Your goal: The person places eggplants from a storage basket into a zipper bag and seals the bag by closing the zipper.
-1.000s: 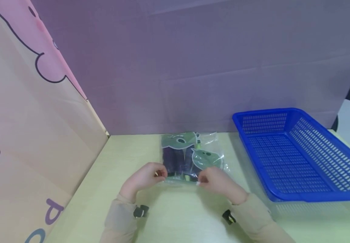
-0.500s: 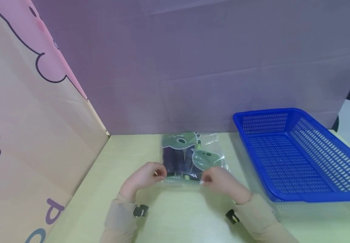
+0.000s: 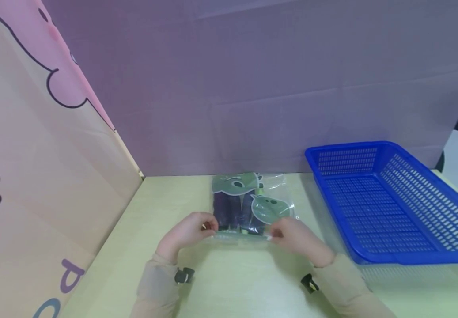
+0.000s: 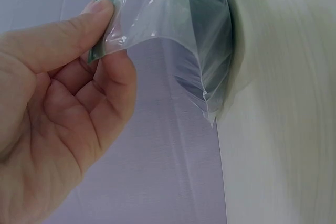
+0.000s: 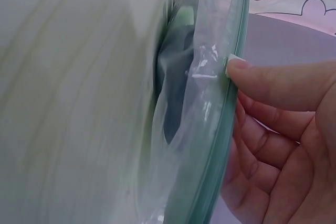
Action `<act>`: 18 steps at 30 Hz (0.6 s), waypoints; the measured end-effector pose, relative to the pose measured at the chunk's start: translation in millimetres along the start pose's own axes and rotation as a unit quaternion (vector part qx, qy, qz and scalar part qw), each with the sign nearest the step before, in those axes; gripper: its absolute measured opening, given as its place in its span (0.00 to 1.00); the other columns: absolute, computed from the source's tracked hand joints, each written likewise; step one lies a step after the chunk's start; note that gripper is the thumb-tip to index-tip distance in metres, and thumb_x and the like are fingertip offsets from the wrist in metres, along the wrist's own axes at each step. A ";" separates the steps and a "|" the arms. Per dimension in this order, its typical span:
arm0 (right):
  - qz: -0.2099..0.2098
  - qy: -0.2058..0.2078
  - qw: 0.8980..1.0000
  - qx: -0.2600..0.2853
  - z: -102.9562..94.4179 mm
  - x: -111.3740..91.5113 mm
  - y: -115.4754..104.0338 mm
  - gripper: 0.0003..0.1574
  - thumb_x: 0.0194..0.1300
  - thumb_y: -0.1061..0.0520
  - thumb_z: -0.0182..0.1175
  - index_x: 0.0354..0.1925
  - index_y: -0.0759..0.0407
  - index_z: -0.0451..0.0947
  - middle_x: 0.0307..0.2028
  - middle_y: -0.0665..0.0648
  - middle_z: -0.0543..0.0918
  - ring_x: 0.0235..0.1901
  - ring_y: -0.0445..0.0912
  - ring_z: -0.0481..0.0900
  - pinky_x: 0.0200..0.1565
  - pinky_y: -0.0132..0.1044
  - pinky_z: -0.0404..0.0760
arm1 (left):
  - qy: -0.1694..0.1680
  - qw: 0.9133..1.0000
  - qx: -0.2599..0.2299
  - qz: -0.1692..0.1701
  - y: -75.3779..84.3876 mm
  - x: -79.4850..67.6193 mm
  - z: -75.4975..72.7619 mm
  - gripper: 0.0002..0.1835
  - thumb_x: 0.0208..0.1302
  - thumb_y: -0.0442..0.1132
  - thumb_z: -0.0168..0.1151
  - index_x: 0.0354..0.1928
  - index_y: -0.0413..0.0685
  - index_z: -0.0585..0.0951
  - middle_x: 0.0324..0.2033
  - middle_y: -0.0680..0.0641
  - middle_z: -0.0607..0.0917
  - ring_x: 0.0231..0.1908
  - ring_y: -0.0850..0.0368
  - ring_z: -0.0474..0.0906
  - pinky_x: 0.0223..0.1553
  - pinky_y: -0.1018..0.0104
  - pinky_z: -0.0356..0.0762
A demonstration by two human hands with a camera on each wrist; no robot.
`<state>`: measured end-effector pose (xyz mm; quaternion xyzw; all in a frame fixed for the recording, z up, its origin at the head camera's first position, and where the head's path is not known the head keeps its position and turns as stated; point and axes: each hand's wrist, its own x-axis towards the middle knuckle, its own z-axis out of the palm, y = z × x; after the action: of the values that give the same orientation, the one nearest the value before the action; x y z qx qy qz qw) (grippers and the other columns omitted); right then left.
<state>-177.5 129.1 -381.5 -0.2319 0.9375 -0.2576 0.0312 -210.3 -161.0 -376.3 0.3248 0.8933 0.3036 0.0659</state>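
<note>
A clear zip bag (image 3: 270, 208) with green cartoon prints lies near the back of the table, dark purplish contents (image 3: 226, 210) inside. Its green zip strip (image 5: 227, 114) runs along the edge nearest me, raised off the table. My left hand (image 3: 189, 232) pinches the left end of that strip between thumb and fingers, the bag's corner hanging beside them in the left wrist view. Farther right along the strip, my right hand (image 3: 296, 238) pinches it, the thumb (image 5: 262, 80) pressed on one face and curled fingers behind.
A blue plastic basket (image 3: 336, 221) with slotted sides stands at the right of the pale table (image 3: 229, 282). Behind the table hangs a purple cloth (image 3: 252, 88). A printed cartoon panel (image 3: 46, 176) closes off the left side.
My right hand has slid to the right along the zip strip, away from the left hand. The left hand and the bag have stayed in place.
</note>
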 end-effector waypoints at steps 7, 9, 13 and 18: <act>0.002 0.004 1.000 -0.015 -0.1 -1.7 6.0 0.03 0.56 0.59 0.65 0.27 0.56 0.80 0.23 0.47 0.81 0.25 0.37 0.75 0.32 0.32 0.78 | -0.003 1.000 0.000 -0.006 2.3 0.4 1.0 0.02 0.57 0.28 0.62 0.33 0.39 0.80 0.29 0.47 0.83 0.33 0.60 0.79 0.39 0.71 0.78; -0.004 0.007 1.000 -0.017 0.4 -2.0 6.3 0.03 0.55 0.60 0.65 0.26 0.56 0.80 0.23 0.46 0.81 0.24 0.37 0.74 0.31 0.31 0.77 | -0.003 1.000 0.000 -0.010 3.1 0.7 1.2 0.02 0.57 0.27 0.61 0.32 0.39 0.80 0.29 0.48 0.83 0.33 0.60 0.78 0.39 0.71 0.78; -0.019 0.011 1.000 -0.007 2.1 -1.9 4.7 0.03 0.56 0.61 0.64 0.26 0.57 0.80 0.21 0.47 0.80 0.22 0.36 0.73 0.29 0.29 0.75 | 0.002 1.000 0.000 -0.022 4.3 0.4 0.7 0.03 0.57 0.27 0.61 0.31 0.41 0.80 0.28 0.50 0.82 0.33 0.61 0.77 0.38 0.71 0.77; -0.013 0.014 1.000 0.001 4.3 -0.5 1.5 0.03 0.57 0.60 0.64 0.27 0.58 0.80 0.22 0.48 0.80 0.23 0.37 0.74 0.30 0.29 0.76 | 0.005 0.999 0.006 -0.035 4.5 0.2 -0.3 0.04 0.57 0.26 0.60 0.31 0.41 0.80 0.28 0.50 0.82 0.33 0.61 0.76 0.38 0.70 0.77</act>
<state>-176.9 128.5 -386.0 -0.2408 0.9344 -0.2621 0.0148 -208.1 -158.3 -373.4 0.2921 0.9063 0.2972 0.0702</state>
